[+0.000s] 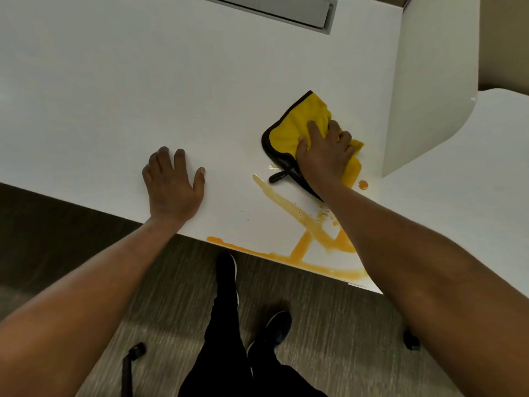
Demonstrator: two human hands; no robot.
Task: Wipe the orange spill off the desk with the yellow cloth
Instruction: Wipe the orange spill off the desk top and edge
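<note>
A yellow cloth (294, 124) with a dark border lies bunched on the white desk (143, 96), right of centre. My right hand (325, 154) presses down on it, fingers gripping the fabric. Orange spill (303, 245) runs in crossing streaks from just below the cloth to the desk's front edge, partly hidden under my right forearm. One separate orange drop (363, 184) sits right of the cloth. My left hand (171, 181) rests flat on the desk with fingers spread, holding nothing, well left of the spill.
A grey cable slot (274, 10) runs along the back of the desk. A white divider panel (423, 81) stands at the right, with another white surface (472, 181) beyond it. Below the front edge are carpet, my dark shoes (274, 328) and chair casters (136, 351).
</note>
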